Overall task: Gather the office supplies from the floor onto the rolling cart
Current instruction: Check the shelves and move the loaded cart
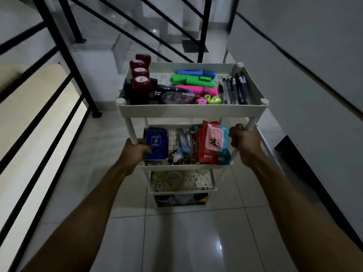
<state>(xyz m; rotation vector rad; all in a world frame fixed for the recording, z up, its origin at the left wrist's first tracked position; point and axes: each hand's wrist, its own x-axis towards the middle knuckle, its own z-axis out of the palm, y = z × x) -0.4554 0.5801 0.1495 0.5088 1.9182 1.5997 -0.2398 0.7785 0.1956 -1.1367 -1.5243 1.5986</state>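
Observation:
A white rolling cart [188, 111] with several shelves stands on the tiled floor in front of me. Its top tray holds blue, green and pink highlighters [193, 80], several black pens [234, 89], dark red tape rolls [140, 73] and small clips. On the second shelf lie a blue box [157, 144] and pink-and-teal wipe packs [213, 143]. My left hand [135, 152] grips the cart's near left post. My right hand [242, 140] grips the near right post. The lower shelves hold items too dim to name.
A black metal railing [64, 55] runs along the left, its foot [96, 114] close to the cart. Stairs [125, 40] rise behind the cart. A grey wall [314, 75] with a dark skirting closes the right side. Glossy floor tiles [186, 242] lie before me.

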